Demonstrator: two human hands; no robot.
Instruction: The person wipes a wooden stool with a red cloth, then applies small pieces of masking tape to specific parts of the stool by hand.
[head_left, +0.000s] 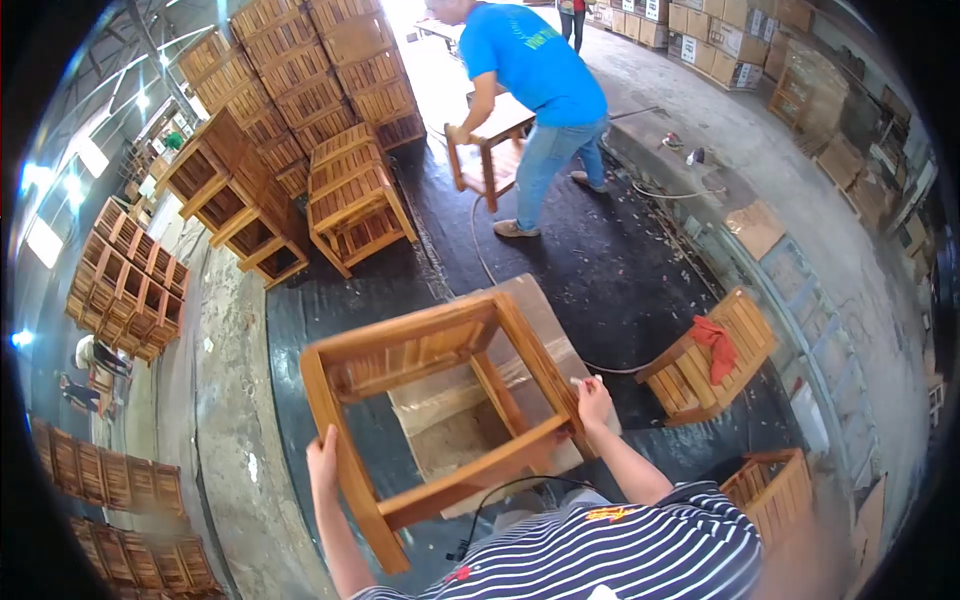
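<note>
A wooden side table [470,487] lies tipped over in front of me, its open frame facing up and its slatted panel seen through it. My left hand [322,462] is closed around the leg on its left side. My right hand [592,402] is at the right side of the frame, its fingers pinched on something small and whitish that I cannot make out. Beneath the table is a cardboard-covered support [535,300].
Ahead, a person in a blue shirt [530,60] bends over another wooden table [488,165]. Stacked wooden tables [300,70] stand at the back left. To the right, a red cloth [712,348] lies on a slatted stool [690,375]. A hose [480,240] crosses the black floor sheet [640,260].
</note>
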